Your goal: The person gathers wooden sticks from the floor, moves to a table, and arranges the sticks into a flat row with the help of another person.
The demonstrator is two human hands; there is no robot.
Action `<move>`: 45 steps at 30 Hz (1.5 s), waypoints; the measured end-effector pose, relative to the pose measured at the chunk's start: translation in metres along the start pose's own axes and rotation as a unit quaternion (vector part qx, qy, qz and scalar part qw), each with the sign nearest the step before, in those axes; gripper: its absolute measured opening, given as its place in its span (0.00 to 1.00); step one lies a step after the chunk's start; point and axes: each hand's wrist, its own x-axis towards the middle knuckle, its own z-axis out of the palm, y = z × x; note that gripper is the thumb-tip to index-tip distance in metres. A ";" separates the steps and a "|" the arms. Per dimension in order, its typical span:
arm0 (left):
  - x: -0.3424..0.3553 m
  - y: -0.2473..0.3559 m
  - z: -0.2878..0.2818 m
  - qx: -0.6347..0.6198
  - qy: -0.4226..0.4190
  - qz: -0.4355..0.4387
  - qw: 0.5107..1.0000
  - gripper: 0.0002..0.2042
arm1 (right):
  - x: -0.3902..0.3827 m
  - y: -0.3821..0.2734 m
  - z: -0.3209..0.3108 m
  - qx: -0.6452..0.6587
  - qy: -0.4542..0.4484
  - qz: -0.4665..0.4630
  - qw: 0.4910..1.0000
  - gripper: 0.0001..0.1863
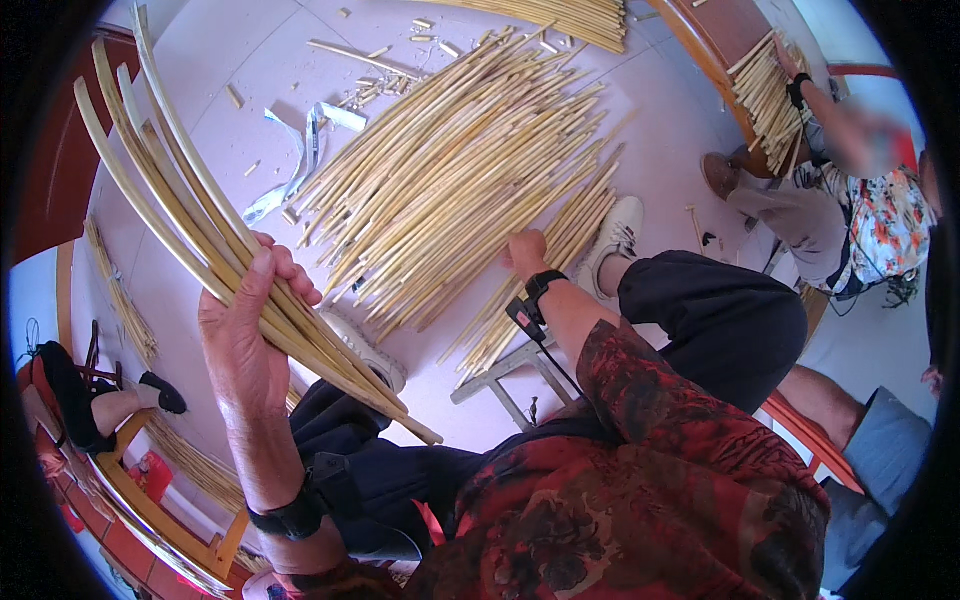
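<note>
My left hand [250, 340] is closed round several long, pale yellow cane sticks [205, 225]. They rise in a curved, fanned bundle to the upper left, and their lower ends reach over my lap. A wide pile of similar sticks [450, 170] lies slantwise on the floor before me. My right hand [524, 254] rests at the pile's near right edge with its fingers curled in. Whether a stick is in those fingers is hidden. Beside it is a narrower row of sticks [575, 220], with its near end at a small grey stand [490, 385].
Short cut pieces [370, 95] and a torn plastic strip [290, 170] litter the pale floor [240, 60]. My shoe [612, 240] stands right of the narrower row. At upper right a co-worker's hand [790, 58] is at another stick pile [765, 100]. A wooden bench [150, 490] stands lower left.
</note>
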 end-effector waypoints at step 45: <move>0.012 -0.029 0.015 -0.151 -0.120 -0.079 0.978 0.12 | -0.210 -0.196 -0.018 -0.246 -0.474 -0.355 0.767 0.14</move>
